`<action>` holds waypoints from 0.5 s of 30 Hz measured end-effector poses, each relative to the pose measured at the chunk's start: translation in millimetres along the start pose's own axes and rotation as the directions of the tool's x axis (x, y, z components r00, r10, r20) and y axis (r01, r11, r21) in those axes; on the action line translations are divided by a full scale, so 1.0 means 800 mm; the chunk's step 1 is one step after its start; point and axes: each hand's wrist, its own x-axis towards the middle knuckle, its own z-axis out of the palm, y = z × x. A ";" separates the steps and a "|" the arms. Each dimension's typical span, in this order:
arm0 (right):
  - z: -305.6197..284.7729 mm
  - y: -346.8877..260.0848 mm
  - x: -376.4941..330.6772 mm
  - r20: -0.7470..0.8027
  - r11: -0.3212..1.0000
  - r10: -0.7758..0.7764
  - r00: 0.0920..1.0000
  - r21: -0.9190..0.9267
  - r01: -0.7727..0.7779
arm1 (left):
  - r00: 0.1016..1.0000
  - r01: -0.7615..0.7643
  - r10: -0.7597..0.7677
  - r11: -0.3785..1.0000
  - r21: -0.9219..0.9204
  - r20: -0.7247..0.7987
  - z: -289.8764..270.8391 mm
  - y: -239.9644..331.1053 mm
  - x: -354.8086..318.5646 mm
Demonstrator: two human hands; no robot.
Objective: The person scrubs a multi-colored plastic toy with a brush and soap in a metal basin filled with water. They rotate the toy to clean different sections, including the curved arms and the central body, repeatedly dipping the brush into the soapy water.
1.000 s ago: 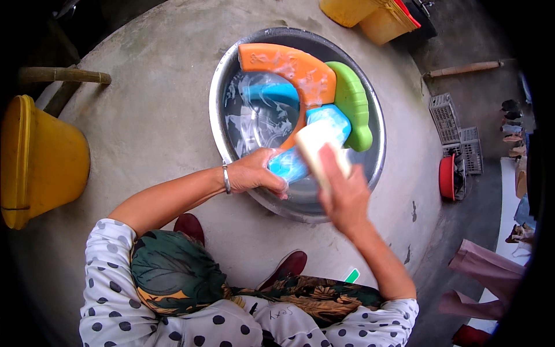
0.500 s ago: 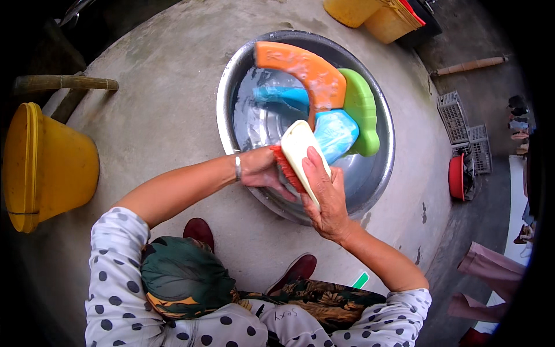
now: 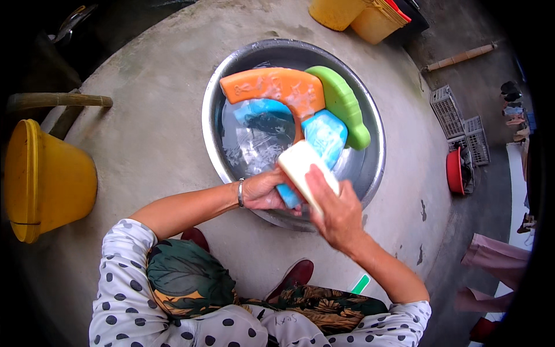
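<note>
My right hand (image 3: 336,217) grips a cream-backed scrubbing brush (image 3: 306,168), blurred by motion. Its bristles are mostly hidden against a foamy blue plastic piece (image 3: 325,134). My left hand (image 3: 265,191), palm up below the brush, is closed round the near end of that piece, where more blue shows. A wide metal basin (image 3: 215,147) lies under both hands, with some water in it. Propped inside are a curved orange plastic piece (image 3: 274,82) streaked with suds and a green scalloped one (image 3: 341,107). Another blue part (image 3: 263,108) shows beneath the orange curve.
A yellow lidded bucket (image 3: 60,179) stands on the concrete floor at the left, below a wooden pole (image 3: 60,100). More yellow buckets (image 3: 376,22) are at the far right. Grey crates (image 3: 448,110) and a red tub (image 3: 455,170) sit along the right side.
The brush has come down and tilted, so its red bristles barely show now. The blue piece's near end has come into sight by my left hand. The whole view has shifted slightly.
</note>
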 end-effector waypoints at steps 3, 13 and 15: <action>-0.002 0.024 0.009 -0.067 0.994 0.062 0.996 -0.080 -0.068 | 0.986 0.135 -0.135 0.991 0.006 0.096 0.006 0.012 -0.013; -0.003 0.047 -0.005 -0.136 0.959 0.228 0.964 0.202 -0.198 | 0.959 0.237 -0.234 0.971 -0.002 0.160 0.021 0.018 -0.015; 0.000 0.046 -0.003 -0.130 0.919 0.300 0.945 0.304 -0.250 | 0.955 0.244 -0.242 0.970 0.010 0.170 0.020 0.019 -0.015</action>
